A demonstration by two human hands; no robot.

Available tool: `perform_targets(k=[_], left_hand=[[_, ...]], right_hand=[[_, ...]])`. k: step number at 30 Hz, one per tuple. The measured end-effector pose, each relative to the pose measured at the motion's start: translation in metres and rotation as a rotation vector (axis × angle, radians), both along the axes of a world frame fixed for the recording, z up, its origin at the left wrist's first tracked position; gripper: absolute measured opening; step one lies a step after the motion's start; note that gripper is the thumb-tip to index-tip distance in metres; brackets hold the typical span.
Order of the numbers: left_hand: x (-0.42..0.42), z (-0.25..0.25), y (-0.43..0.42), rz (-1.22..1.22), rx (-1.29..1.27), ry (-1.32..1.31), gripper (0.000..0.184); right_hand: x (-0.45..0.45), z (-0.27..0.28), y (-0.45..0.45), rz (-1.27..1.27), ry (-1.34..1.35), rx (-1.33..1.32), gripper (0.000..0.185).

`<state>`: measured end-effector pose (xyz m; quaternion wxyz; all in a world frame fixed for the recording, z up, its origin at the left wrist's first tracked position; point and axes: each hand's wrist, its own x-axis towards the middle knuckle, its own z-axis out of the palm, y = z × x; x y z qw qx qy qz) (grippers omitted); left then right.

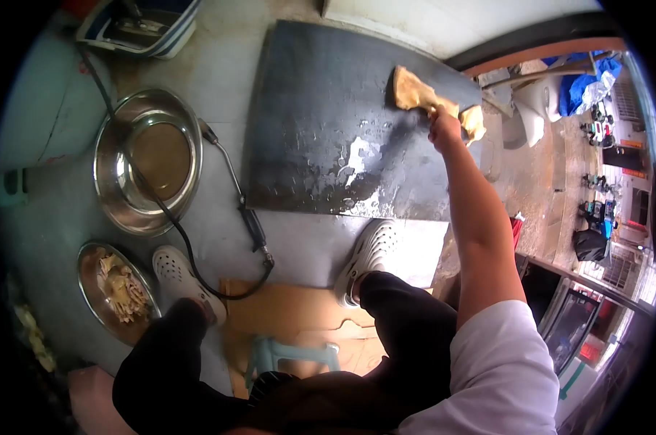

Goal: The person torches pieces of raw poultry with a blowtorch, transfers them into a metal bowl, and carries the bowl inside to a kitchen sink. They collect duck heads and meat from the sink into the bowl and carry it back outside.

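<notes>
My right hand [445,130] reaches far out over a dark wet board [313,109] on the floor. Its fingers are closed around the narrow middle of a yellowish-tan piece of meat or hide [416,91], whose exact kind I cannot make out. The broad end of this piece points up and left, just above or on the board. Close to the hand on the right lies a paler yellow lump [473,123] at the board's edge; whether it belongs to the same piece I cannot tell. My left hand is out of view.
A torch-like wand [250,225] with a black hose lies left of the board. Beside it stand a large steel basin [103,181] and a smaller bowl [81,255] with pale yellow pieces. A striped tub [176,43] sits at the back. A green stool [299,351] stands below me on cardboard [270,304].
</notes>
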<state>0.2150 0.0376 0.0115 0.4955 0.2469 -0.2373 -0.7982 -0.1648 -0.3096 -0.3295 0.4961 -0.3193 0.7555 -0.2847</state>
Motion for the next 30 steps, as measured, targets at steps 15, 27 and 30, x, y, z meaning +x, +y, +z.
perform_targets(k=[15, 27, 30], left_hand=[[-0.046, -0.035, 0.129, -0.448, -0.472, -1.017, 0.014], [-0.022, -0.019, 0.114, -0.948, -0.425, -0.969, 0.017], [-0.034, -0.024, 0.119, -0.779, -0.472, -1.172, 0.013]], right_hand=[[0.363, 0.193, 0.302, 0.825, -0.279, 0.383, 0.021], [0.43, 0.095, 0.368, 1.727, -0.32, -0.376, 0.03], [0.305, 0.064, 0.27, 1.617, 0.224, -0.377, 0.029]])
